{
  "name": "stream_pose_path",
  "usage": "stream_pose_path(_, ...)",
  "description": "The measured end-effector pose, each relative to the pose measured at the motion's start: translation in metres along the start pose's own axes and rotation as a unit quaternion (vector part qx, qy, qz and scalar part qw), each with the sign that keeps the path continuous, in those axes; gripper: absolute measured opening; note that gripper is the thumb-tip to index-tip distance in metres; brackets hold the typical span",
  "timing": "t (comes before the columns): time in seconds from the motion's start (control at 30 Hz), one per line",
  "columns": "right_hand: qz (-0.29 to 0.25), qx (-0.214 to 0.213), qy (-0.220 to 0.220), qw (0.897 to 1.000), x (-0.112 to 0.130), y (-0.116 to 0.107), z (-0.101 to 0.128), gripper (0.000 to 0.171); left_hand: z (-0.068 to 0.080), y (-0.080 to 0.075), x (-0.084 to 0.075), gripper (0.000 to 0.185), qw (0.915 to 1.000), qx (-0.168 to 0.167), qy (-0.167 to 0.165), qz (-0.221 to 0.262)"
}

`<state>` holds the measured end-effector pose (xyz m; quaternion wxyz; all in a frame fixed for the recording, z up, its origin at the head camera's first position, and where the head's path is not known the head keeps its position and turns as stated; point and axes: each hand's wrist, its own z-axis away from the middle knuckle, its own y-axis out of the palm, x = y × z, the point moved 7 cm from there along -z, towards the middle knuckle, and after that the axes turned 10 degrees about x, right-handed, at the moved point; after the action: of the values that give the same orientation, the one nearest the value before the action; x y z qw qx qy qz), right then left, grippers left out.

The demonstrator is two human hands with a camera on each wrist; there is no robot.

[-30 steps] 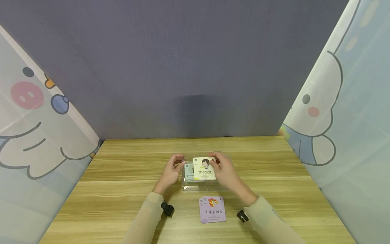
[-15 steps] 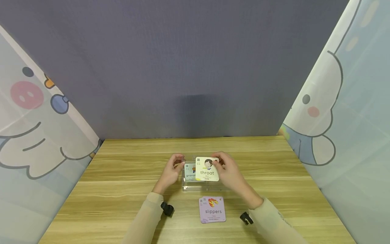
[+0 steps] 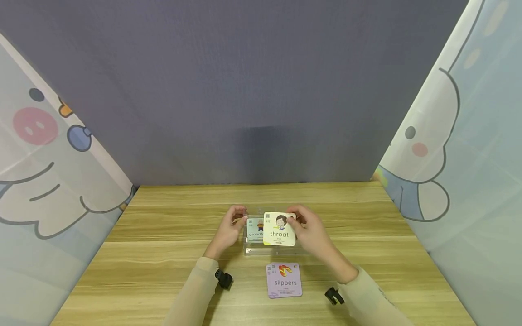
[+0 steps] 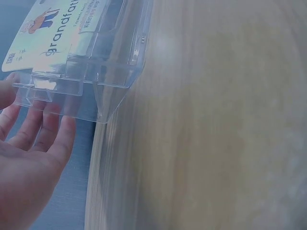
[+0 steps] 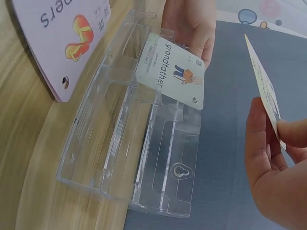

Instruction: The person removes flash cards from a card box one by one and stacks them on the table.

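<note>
Since a second ago, my right hand (image 3: 311, 233) has carried the "throat" card (image 3: 279, 229) a little to the right and lower, so it now hangs just over the right part of the clear plastic holder (image 3: 269, 246); my left hand (image 3: 228, 231) has stayed put at the holder's left end.

Nearest me, the pile of "slippers" cards (image 3: 284, 280) lies flat on the wooden table (image 3: 163, 253), untouched, just in front of the holder.

Beyond it, my right thumb and fingers (image 5: 276, 143) pinch the "throat" card by its right edge. I judge it light, thin and slightly bendy, with a smooth face that could slip, so an edge pinch near a corner suits it best.

The holder looks like stiff, slick, brittle plastic, light enough to skid. My left fingers (image 4: 48, 132) lie nearly straight against its far left wall, bracing it rather than gripping.

Inside, the "grandfather" card (image 5: 175, 69) leans tilted in the left slot, partly covered in the head view by the card I hold.

Farthest off are the grey backdrop (image 3: 261, 90) and the cartoon curtains (image 3: 49, 172) at both sides.
</note>
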<state>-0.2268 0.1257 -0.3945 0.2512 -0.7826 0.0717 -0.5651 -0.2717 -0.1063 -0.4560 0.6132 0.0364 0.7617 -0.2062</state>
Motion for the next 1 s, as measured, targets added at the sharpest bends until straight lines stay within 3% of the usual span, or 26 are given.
stream_pose_path(0.4,-0.069,0.023,0.052,0.996,-0.011,0.001,0.008,0.019,-0.001,0.001,0.005,0.026,0.9999,0.000,-0.013,0.004)
stream_pose_path(1.0,-0.073,0.043,0.073,0.994,-0.022,0.007,0.022,0.019,-0.002,0.000,0.006,0.026,1.0000,-0.003,-0.007,0.000)
